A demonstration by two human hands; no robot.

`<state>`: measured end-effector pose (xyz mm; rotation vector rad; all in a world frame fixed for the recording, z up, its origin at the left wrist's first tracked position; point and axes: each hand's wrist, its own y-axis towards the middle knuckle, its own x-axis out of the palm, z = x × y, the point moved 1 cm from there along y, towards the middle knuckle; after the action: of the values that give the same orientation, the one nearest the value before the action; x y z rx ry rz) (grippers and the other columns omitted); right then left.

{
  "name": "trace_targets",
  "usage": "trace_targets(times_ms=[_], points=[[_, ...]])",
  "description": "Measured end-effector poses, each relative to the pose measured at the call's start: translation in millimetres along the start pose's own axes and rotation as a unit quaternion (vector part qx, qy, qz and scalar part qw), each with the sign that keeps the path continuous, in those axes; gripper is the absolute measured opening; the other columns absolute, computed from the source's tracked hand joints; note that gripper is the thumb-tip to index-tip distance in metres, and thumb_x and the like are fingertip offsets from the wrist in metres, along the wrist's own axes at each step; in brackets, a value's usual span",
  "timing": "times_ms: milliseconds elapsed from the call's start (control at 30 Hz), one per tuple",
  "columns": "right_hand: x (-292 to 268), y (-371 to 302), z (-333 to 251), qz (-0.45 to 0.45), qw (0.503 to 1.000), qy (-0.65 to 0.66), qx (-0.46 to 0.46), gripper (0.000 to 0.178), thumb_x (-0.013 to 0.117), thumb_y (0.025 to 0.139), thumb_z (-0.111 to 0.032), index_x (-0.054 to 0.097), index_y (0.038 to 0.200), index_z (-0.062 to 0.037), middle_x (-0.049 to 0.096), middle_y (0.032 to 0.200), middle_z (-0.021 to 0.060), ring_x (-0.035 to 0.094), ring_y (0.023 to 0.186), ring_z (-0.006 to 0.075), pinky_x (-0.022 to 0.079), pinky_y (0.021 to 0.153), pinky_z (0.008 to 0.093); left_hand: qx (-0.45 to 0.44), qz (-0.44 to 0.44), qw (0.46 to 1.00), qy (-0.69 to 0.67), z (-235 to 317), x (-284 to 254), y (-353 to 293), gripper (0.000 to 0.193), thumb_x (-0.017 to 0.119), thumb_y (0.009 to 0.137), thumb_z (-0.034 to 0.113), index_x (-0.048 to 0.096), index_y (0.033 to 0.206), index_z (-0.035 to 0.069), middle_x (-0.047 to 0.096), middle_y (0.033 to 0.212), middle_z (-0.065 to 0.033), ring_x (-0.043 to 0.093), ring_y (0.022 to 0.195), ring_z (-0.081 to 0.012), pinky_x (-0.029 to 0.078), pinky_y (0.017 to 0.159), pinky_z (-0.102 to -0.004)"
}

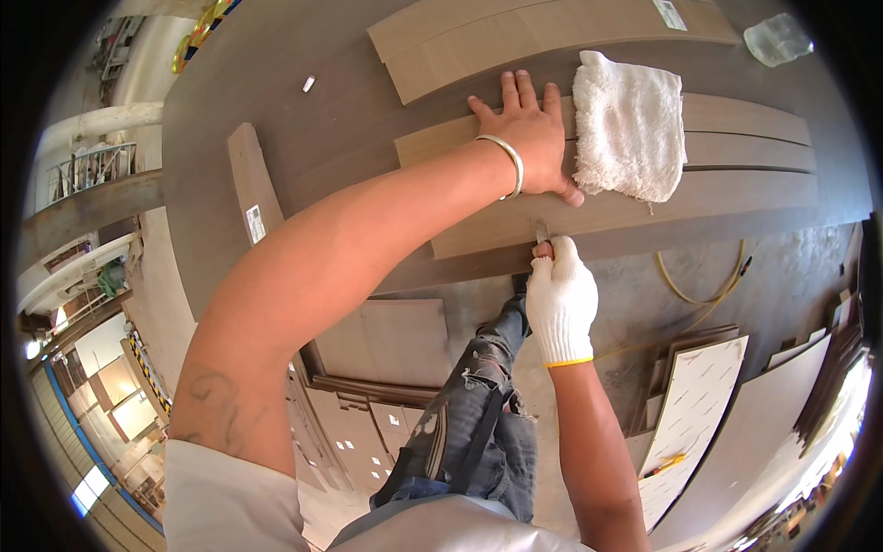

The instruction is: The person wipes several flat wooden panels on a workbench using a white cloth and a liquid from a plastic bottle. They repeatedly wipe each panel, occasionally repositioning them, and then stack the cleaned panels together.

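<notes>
My left hand, bare with a metal bangle at the wrist, lies spread on light brown wood panels side by side on the dark table. Its thumb is beside a folded white towel, which rests across the panels. My right hand wears a white knit glove and is closed around a small flat metal blade. The blade's tip reaches the near edge of the closest panel. What handle it has is hidden in my fist.
Further panels lie at the far side, near a clear plastic cup. A narrow labelled strip is at the left of the table. A yellow hose runs over the floor; boards lean at the lower right.
</notes>
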<state>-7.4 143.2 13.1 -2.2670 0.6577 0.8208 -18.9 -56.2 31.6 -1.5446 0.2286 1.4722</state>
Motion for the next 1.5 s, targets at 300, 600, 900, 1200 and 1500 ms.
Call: trace_targets(times_ms=[300,600,900,1200,1500], points=[[36.4,-16.9,-34.7,0.002,0.991,-0.123,-0.051,0.017,0.063,0.099,-0.024,0.059,0.104,-0.0079,0.075,0.073,0.0145,0.075,0.066,0.0361,0.059,0.063,0.0475,-0.004,0.002,1.0,-0.006,0.2,-0.9,3.5,0.152,0.095,0.058,0.073,0.023,0.163,-0.01,0.015,0.17,-0.0422,0.011,0.162,-0.0549,0.028,0.114,-0.0833],[64.6,-30.4,-55.7,-0.031,0.985,-0.125,-0.11,0.019,0.065,0.099,-0.026,0.061,0.101,-0.0084,0.074,0.072,0.0155,0.075,0.064,0.0375,0.059,0.062,0.0483,-0.008,0.009,1.0,-0.001,0.7,-0.5,3.4,0.153,0.093,0.057,0.076,0.023,0.164,-0.008,0.014,0.172,-0.0388,0.011,0.163,-0.0523,0.028,0.115,-0.0826],[4.1,8.2,-0.2,0.086,0.982,-0.164,-0.045,0.018,0.061,0.103,-0.025,0.06,0.101,-0.0077,0.073,0.074,0.0184,0.073,0.067,0.0406,0.057,0.064,0.0519,-0.011,0.006,1.0,-0.003,0.6,2.1,3.9,0.151,0.092,0.058,0.077,0.024,0.164,-0.007,0.013,0.172,-0.0383,0.01,0.163,-0.0523,0.026,0.116,-0.0831],[65.7,-30.9,-54.5,-0.029,0.98,-0.16,-0.112,0.022,0.065,0.099,-0.03,0.061,0.099,-0.0087,0.074,0.071,0.015,0.076,0.067,0.035,0.06,0.064,0.0476,-0.012,0.007,1.0,-0.007,4.2,0.8,3.6,0.15,0.093,0.059,0.076,0.024,0.165,-0.006,0.013,0.173,-0.0377,0.01,0.163,-0.0516,0.026,0.116,-0.0831],[39.5,-16.3,-30.1,0.034,0.986,-0.143,-0.073,0.021,0.068,0.097,-0.027,0.059,0.098,-0.0076,0.073,0.07,0.0154,0.075,0.063,0.0354,0.058,0.06,0.0481,-0.026,0.0,1.0,-0.015,-0.8,0.8,5.3,0.152,0.091,0.062,0.076,0.016,0.171,-0.001,0.01,0.176,-0.0325,0.005,0.164,-0.0497,0.021,0.118,-0.082]])
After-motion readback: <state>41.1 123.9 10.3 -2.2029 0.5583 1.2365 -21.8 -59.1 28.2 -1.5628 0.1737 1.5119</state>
